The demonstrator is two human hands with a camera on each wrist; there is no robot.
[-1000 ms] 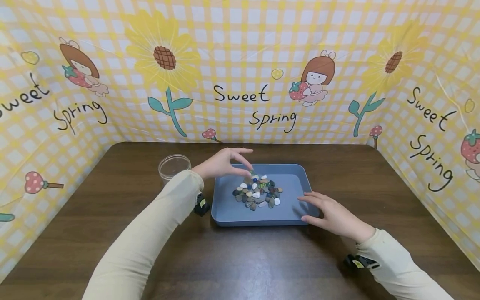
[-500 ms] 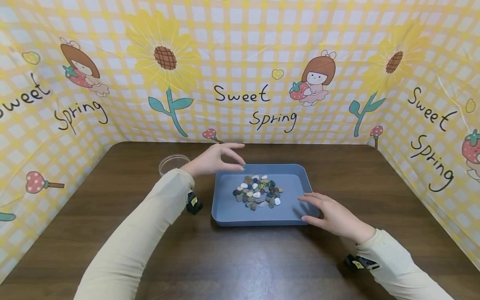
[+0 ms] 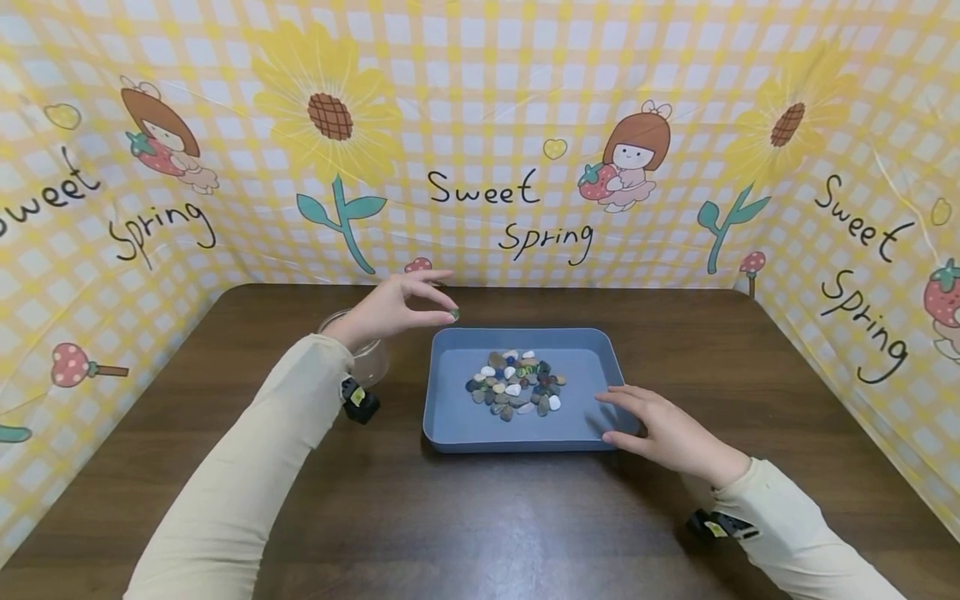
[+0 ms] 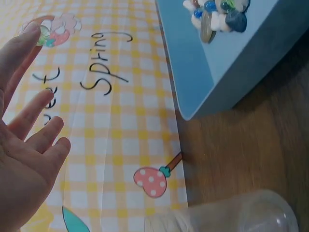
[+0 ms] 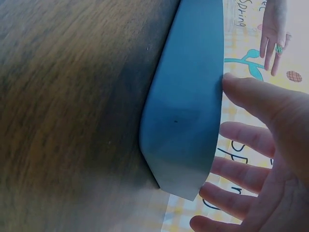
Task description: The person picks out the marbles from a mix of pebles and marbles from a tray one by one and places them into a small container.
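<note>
My left hand point(image 3: 392, 308) pinches a small green glass marble point(image 4: 43, 36) between thumb and index finger, its other fingers spread. It is raised off the table, left of the tray's far corner. Beneath the wrist stands a clear jar point(image 3: 371, 363), partly hidden by the hand and sleeve. The blue rectangular tray point(image 3: 588, 417) holds a heap of mixed pebbles point(image 3: 513, 389), white, grey and brown, with some blue and green glassy pieces. My right hand point(image 3: 667, 432) lies at the tray's near right corner, fingers extended over the rim and the thumb by the front edge.
The brown wooden table point(image 3: 480, 517) carries the tray and jar. A yellow checked cloth point(image 3: 480, 100) printed with flowers and lettering rises along the back and both sides. Each wrist wears a small black camera.
The left hand has lifted the green marble from above the pebbles and moved leftward, past the tray's left edge toward the jar. The right hand has stayed at the tray's corner.
</note>
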